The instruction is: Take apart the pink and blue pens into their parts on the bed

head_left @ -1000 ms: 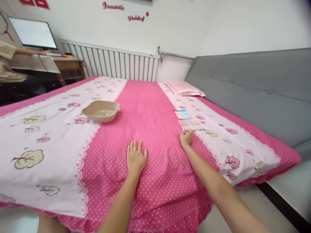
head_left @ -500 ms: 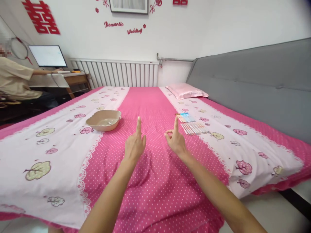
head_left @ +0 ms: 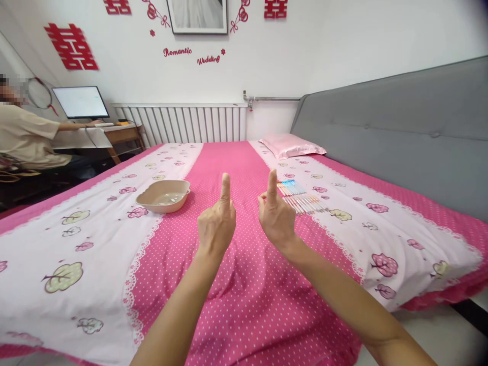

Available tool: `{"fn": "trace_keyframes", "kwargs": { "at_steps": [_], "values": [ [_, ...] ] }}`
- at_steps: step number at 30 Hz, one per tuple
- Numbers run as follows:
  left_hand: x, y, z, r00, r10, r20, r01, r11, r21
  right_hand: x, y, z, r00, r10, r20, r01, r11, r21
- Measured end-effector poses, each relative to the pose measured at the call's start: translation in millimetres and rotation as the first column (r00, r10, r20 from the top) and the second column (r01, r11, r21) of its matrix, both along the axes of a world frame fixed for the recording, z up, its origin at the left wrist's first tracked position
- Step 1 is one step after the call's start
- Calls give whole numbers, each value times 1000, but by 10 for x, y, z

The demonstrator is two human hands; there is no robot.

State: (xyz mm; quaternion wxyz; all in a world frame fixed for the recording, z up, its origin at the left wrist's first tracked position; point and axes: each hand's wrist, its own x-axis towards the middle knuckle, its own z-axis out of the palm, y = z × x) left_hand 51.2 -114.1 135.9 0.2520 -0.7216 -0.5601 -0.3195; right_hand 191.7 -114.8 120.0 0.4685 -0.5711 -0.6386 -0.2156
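Note:
My left hand [head_left: 217, 222] is held up over the pink dotted middle of the bedspread [head_left: 244, 305], index finger stretched out and the other fingers curled in. To its right, my right hand [head_left: 277, 216] makes much the same shape, its index finger pointing up and away. Neither hand holds anything. Just beyond my right hand lie two rows of slim pen-like sticks, one row with blue ends [head_left: 293, 187] and a paler row [head_left: 307, 204]; my hand partly covers their left side. A beige plastic basin [head_left: 163, 203] sits left of my left hand, with something small and clear inside.
A pink pillow [head_left: 292, 146] lies at the far right, against the grey headboard [head_left: 396, 122]. Behind the bed runs a white radiator [head_left: 183, 123]. At the far left a person in a beige shirt [head_left: 28, 134] sits by a desk with a monitor [head_left: 81, 102].
Both hands have come up slightly and turned, with the index fingers pointing more steeply upward. The view has tilted up a little. Basin and sticks lie where they were.

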Motion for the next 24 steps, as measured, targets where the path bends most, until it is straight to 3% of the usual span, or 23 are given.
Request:
{"fn": "trace_keyframes", "kwargs": {
  "at_steps": [6,17,24],
  "values": [
    [-3,27,4,1000,13,-5,-13,1000,7,-9,19,-18,999,25,-29,-26,998,-56],
    [-3,29,-3,1000,13,-15,-12,998,56,-31,7,-8,997,-37,74,34,999,41],
    [-7,22,14,995,81,-66,-83,996,-35,-41,-27,48,1000,-13,23,15,998,-65]
  ]
}}
